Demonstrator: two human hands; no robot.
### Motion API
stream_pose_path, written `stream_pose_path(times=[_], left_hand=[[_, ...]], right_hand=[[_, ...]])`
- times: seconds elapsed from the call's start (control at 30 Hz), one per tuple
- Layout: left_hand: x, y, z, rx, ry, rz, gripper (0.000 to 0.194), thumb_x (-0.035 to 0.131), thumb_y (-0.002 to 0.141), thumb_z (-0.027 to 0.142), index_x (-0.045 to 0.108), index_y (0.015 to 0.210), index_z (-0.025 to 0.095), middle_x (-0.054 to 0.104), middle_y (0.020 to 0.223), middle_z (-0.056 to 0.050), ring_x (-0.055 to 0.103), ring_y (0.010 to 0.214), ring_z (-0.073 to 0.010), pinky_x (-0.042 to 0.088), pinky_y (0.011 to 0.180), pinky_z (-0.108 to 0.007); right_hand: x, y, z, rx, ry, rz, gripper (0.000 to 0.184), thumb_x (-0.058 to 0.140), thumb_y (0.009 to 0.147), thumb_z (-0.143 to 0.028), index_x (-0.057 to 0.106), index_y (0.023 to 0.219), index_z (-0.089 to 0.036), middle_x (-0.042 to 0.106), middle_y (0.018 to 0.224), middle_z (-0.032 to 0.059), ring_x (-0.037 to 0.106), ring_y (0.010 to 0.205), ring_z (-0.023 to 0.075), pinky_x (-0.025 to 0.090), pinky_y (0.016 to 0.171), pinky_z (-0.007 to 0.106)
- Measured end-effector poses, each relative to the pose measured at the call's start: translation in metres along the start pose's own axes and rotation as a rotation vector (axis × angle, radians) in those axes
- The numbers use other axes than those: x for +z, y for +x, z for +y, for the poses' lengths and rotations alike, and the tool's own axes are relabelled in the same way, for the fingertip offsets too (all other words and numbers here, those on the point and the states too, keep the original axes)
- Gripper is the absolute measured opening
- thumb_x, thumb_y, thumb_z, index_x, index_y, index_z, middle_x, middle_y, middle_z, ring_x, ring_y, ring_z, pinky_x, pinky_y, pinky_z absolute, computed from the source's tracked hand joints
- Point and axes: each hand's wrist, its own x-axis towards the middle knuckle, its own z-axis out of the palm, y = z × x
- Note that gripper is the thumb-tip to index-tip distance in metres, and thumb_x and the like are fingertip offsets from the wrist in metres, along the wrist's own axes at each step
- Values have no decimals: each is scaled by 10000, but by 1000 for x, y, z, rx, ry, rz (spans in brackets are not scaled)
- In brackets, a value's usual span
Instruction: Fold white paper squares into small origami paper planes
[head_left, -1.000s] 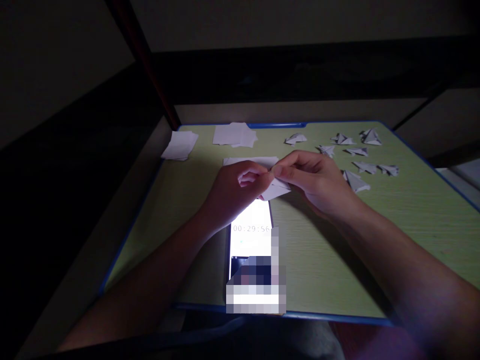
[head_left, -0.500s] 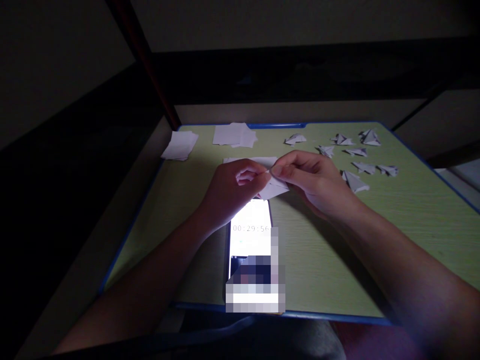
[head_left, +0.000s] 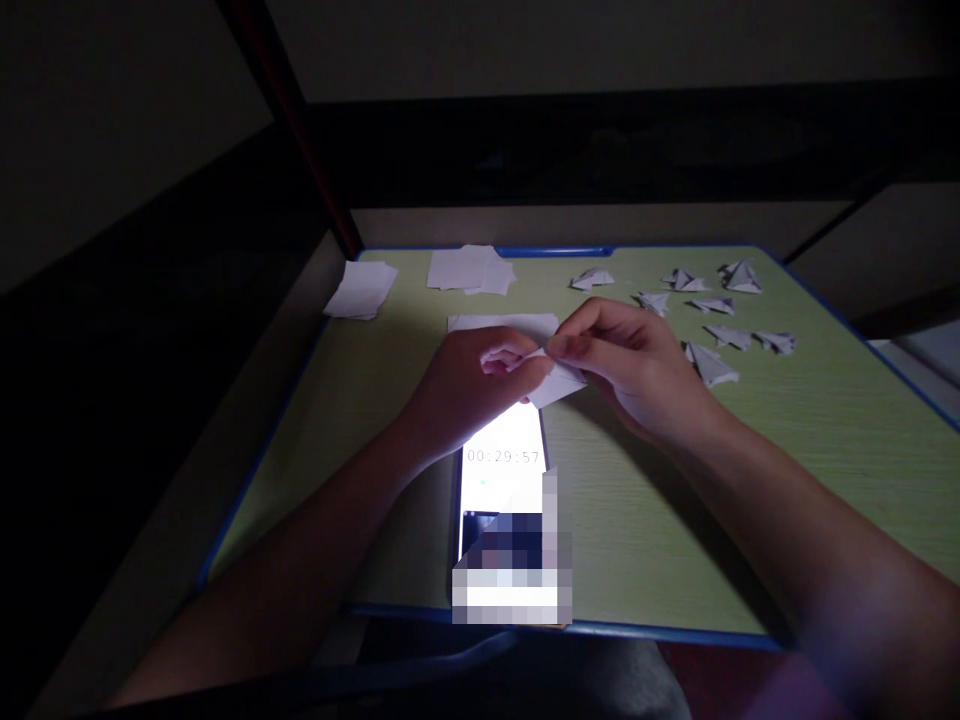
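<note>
Between my two hands is a small piece of folded white paper (head_left: pixel 556 384), held above the table just beyond the phone. My left hand (head_left: pixel 480 385) pinches its left side between thumb and fingers. With thumb and forefinger, my right hand (head_left: pixel 626 360) grips its upper right edge. Part of the fold is hidden behind the fingers. Behind my hands a white sheet (head_left: pixel 502 322) lies flat on the table. The lit phone (head_left: pixel 499 475) below them shows a timer reading 00:29:57, and its lower part is blurred out.
Several folded paper figures (head_left: pixel 712 363) are spread over the right rear of the pale green, blue-edged table (head_left: pixel 360 440). Stacks of paper lie at the far left (head_left: pixel 361 291) and the back middle (head_left: pixel 461 268). A dark red post (head_left: pixel 300 150) rises behind the left corner.
The fingers have shifted slightly on the folded paper, which has moved a little to the right and down. The phone's timer has gone from 00:29:56 to 00:29:57.
</note>
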Motion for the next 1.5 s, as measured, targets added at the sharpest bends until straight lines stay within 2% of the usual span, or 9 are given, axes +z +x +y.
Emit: stream_pose_path(times=[0.23,0.4,0.57,0.67,0.8,0.93,1.1,1.5], left_hand=[[2,0,-1,35,150,26,109,623,792,221,654,735,134,664,632,-1,598,586,-93,452,537,-201],[4,-2,1,53,274,40,152,604,785,218,613,650,148,605,554,23,520,513,-75,387,487,-199],[2,-1,-1,2,115,8,160,590,807,255,610,689,148,646,588,13,616,541,-96,464,500,-192],[1,0,-1,-21,49,8,134,593,809,242,619,720,146,656,607,15,641,541,-98,498,505,-190],[1,0,1,-33,73,31,128,593,808,226,626,717,142,656,608,11,640,533,-96,495,490,-186],[1,-1,1,-30,72,51,133,599,809,245,623,731,141,652,600,10,640,538,-97,496,496,-189],[1,0,-1,-2,36,86,80,588,791,215,589,740,153,639,630,20,625,542,-83,506,512,-185],[0,0,-1,-25,44,129,130,612,807,253,595,721,157,660,645,3,626,545,-87,516,514,-193]], right_hand=[[0,-1,0,8,-30,18,92,694,687,-143,625,639,-179,632,619,-22,506,526,83,324,493,240],[2,-2,-1,-24,-31,26,97,682,670,-105,631,631,-178,632,614,-22,515,526,83,332,492,237],[3,-2,-3,-48,-39,58,108,713,735,-188,637,659,-178,601,596,-22,482,503,75,315,472,242],[3,-1,-5,-22,-95,16,112,738,751,-243,659,714,-173,615,623,-16,504,527,82,349,495,250],[3,-1,-7,-18,-183,-40,203,759,757,-318,646,684,-166,597,617,-16,502,546,84,366,521,257],[1,-1,-8,-16,-205,-23,267,770,751,-375,622,666,-169,571,606,-21,484,542,85,351,510,255],[0,0,-8,0,-228,-26,307,777,744,-413,601,655,-178,546,598,-21,458,539,91,326,496,259],[-1,0,-10,38,-278,-60,325,764,750,-450,599,650,-188,568,620,-7,454,548,99,298,490,267]])
